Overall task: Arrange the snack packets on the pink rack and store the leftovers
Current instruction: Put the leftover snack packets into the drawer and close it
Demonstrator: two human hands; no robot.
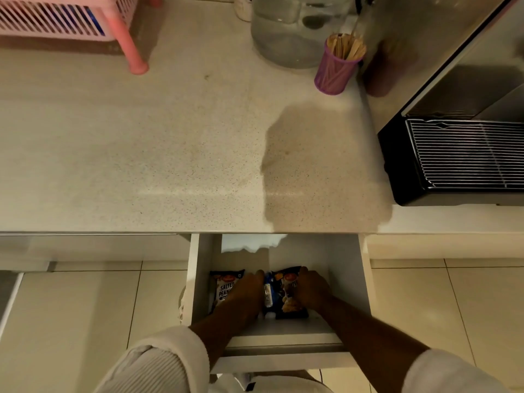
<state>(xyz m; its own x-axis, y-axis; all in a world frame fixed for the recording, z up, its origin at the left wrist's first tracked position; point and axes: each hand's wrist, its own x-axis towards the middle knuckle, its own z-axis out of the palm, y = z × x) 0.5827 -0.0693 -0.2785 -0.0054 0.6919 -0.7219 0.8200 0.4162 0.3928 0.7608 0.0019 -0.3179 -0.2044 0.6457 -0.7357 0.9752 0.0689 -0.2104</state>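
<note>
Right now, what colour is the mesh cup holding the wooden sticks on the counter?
Purple; the mesh cup shows clearly in the head view, upper right on the counter.

A wide bare stretch of speckled countertop [141, 143] fills the middle of the frame. Obstacles line its edges: a pink rack [65, 21] at upper left, a clear jar [295, 29] and purple stick holder [337, 69] at upper centre, a black appliance [453, 160] at right. Below, the open drawer [348, 279] is crowded by both hands and packets [224, 287], with room behind them.
</note>
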